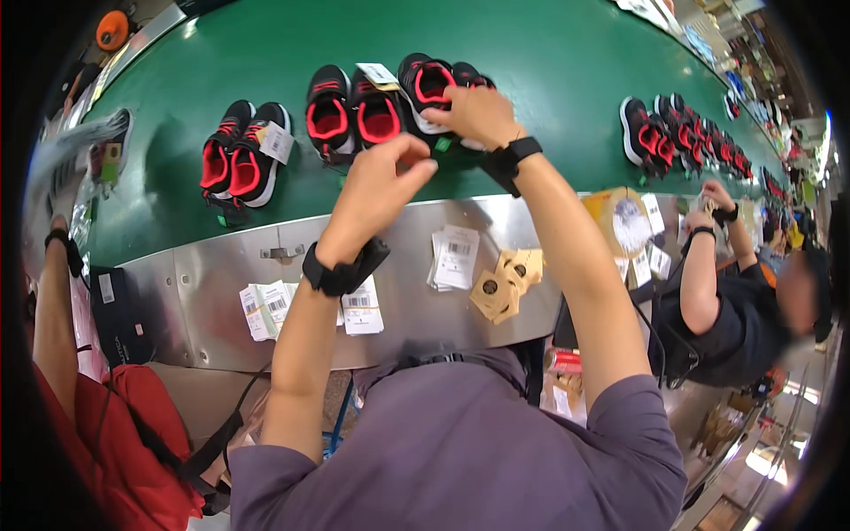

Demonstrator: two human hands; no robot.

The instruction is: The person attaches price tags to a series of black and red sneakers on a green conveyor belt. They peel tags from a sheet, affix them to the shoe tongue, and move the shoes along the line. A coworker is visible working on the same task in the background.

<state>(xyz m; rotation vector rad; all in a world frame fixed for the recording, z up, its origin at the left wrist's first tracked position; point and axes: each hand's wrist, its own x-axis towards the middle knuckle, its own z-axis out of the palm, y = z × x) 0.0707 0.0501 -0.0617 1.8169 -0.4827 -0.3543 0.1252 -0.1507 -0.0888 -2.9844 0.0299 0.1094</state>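
Observation:
In front of me stand black sneakers with red linings and laces. My right hand (482,117) reaches over a sneaker (423,78) right of centre, its fingers closed at the heel opening; another sneaker (469,74) beside it is partly hidden by this hand. Nothing shows in my left hand (379,193), held just below the middle pair, thumb and fingers bent and apart. That middle pair comprises a left sneaker (328,111) and a right sneaker (374,99); a white tag (378,74) lies at its top right. Farther left, another pair (257,159) carries a white tag (276,142).
On the steel ledge (212,310) lie white barcode tags (456,257), tan paper tags (511,283) and more label stacks (361,310). A yellow tape roll (617,221) sits to the right. More sneakers line the green belt (531,44). Co-workers are at left (115,425) and right (735,310).

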